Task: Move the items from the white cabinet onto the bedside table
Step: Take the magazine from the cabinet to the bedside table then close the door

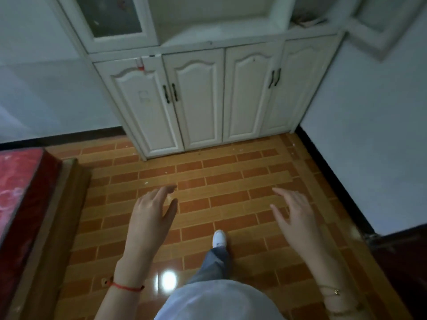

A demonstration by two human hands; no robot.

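Both hands empty, fingers loosely spread: left hand (151, 211), right hand (293, 212), out over the tiled floor (231, 181). White cabinet (208, 93) well ahead, lower doors closed; some items (307, 21) on its right shelf, blurred.

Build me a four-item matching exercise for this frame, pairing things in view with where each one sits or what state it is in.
Things:
1. left hand
2. white cabinet lower doors
3. red mattress
4. white shoe

Places or states:
A. at the left edge of the view, on a wooden frame
B. all closed
C. open and holding nothing, above the tiled floor
D. on the floor between the two forearms

Pairs: 1-C, 2-B, 3-A, 4-D
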